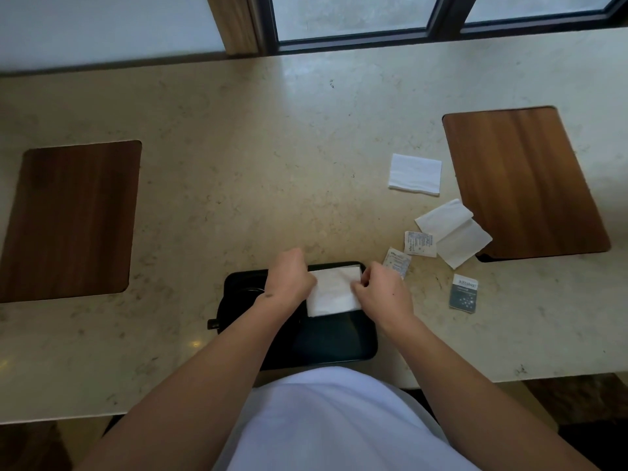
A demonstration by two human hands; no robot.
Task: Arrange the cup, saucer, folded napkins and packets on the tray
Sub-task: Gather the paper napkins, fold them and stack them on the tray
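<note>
A black tray (339, 341) lies at the counter's near edge. A white folded napkin (334, 292) rests on its far right part. My left hand (289, 282) grips the napkin's left edge and my right hand (380, 292) pinches its right edge. A dark cup and saucer (238, 297) sit on the tray's left side, mostly hidden by my left forearm. Right of the tray lie a folded napkin (415, 174), a looser napkin (453, 232), two pale packets (420, 244) (397, 261) and a grey packet (464, 294).
Beige stone counter (255, 164) with two wooden inset boards, one at left (68, 219) and one at right (523, 181). A window frame (356, 39) runs along the far side. My white shirt fills the bottom centre.
</note>
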